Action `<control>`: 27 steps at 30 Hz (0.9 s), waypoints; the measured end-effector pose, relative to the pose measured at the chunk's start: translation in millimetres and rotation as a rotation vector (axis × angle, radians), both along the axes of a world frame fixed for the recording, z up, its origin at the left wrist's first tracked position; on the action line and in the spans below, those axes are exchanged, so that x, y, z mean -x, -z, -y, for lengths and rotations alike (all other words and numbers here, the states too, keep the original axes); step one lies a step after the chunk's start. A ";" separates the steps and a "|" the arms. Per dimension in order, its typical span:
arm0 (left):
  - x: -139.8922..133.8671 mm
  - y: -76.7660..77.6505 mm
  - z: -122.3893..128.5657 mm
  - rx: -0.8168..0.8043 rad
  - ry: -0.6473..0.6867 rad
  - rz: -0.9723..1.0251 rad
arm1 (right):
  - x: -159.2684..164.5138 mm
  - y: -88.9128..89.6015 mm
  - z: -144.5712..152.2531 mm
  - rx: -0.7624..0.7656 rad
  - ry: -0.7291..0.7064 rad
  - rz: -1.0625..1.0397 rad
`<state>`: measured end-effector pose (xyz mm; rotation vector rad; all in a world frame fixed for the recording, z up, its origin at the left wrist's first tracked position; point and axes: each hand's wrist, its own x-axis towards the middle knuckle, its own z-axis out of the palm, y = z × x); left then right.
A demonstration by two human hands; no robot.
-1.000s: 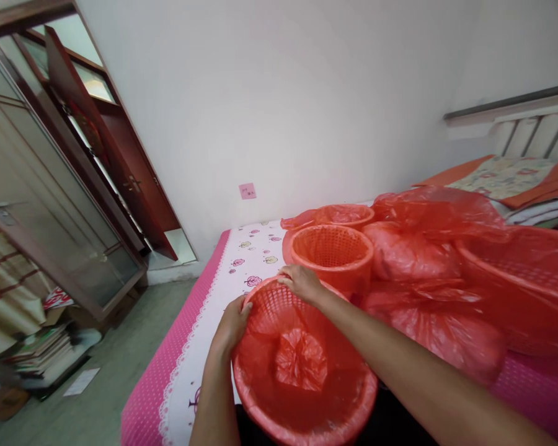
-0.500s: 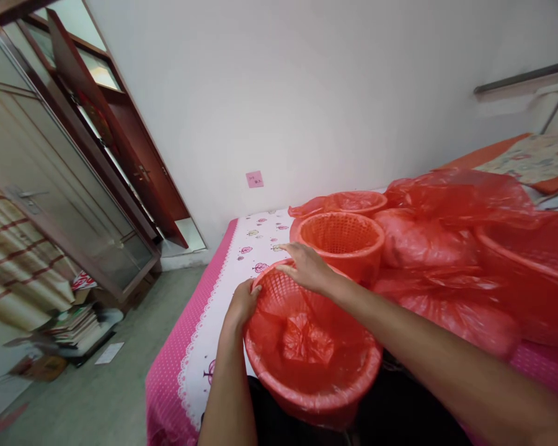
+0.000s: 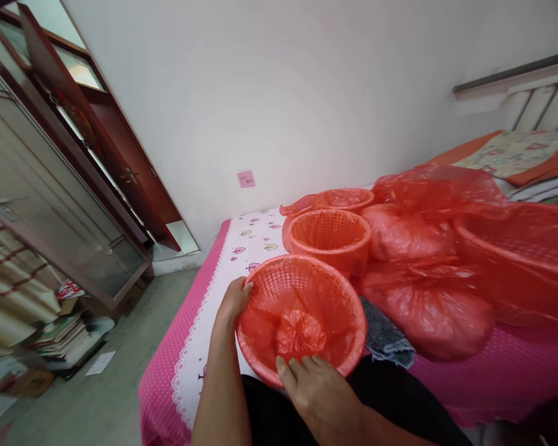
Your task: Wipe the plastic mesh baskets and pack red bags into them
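A red plastic basket [image 3: 339, 291] with a mesh wall sits tilted over my lap, its mouth facing up. A thin red plastic bag [image 3: 302, 331] lines it, crumpled at the bottom and folded over the rim. My left hand [image 3: 235, 301] grips the left side of the rim, thumb on top. At the near edge, my right hand [image 3: 318, 393] has its fingers hooked over the rim onto the liner; its palm is outside. Just beyond stands a second red basket [image 3: 330, 230], also with film around its rim.
To the right are filled red plastic bags [image 3: 439, 310] and a large lined basket [image 3: 516, 266]. Another basket [image 3: 346, 198] stands near the wall. Dark grey cloth [image 3: 385, 334] lies beside my lap on the bed [image 3: 181, 328]. A stack of books [image 3: 60, 337] is on the floor at left.
My right hand has moved from the far rim to the near rim. My left hand keeps its hold on the left side. The grey cloth has come into sight.
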<state>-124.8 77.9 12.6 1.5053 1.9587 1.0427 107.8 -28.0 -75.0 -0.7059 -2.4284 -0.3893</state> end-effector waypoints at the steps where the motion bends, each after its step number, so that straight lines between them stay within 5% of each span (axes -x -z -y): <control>1: 0.3 -0.3 -1.7 0.002 -0.001 0.000 | -0.1 -1.5 -2.1 0.008 -0.007 0.005; 6: 1.9 -1.0 -4.4 -0.001 0.006 0.009 | -1.2 -15.7 3.8 0.064 -0.035 -0.056; 10: 2.5 -1.1 0.7 0.001 0.015 0.013 | -30.6 -42.9 1.1 0.179 -0.153 -0.349; 13: 2.3 -0.8 4.5 0.004 0.020 0.019 | -76.3 -54.7 -28.5 0.305 -0.014 -0.690; 17: 0.3 -2.4 8.1 -0.005 0.010 0.031 | -122.7 -41.8 -77.2 0.857 0.307 -1.150; 22: -1.5 -4.7 12.0 -0.016 -0.007 0.044 | -115.4 -24.2 -86.6 1.471 0.057 -1.443; 27: 0.2 0.0 14.8 -0.018 -0.008 0.074 | -100.4 -23.6 -79.4 1.655 -0.101 -1.506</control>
